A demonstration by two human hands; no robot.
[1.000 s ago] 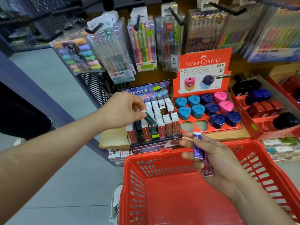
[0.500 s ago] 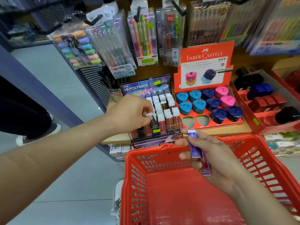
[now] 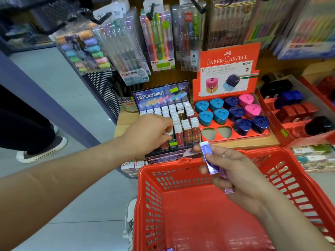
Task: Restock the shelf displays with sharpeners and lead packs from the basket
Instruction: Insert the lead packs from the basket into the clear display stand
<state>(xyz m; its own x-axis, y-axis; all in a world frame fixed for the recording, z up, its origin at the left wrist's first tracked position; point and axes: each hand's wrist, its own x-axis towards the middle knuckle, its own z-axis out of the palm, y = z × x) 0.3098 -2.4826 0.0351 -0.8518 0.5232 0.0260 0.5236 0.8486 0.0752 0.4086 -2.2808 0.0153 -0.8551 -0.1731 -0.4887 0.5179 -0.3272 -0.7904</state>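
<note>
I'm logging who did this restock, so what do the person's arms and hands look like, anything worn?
The left forearm and right forearm are bare to the frame edge; no sleeves show. The left hand and right hand wear no gloves, and no watch, bracelet or ring is visible.

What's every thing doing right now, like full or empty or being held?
Left hand, pinching a lead pack by its white cap.
Right hand, holding purple lead packs.
Lead display, mostly full.
Sharpener tray, ten slots filled, two front slots empty.
Basket, almost empty.
</note>
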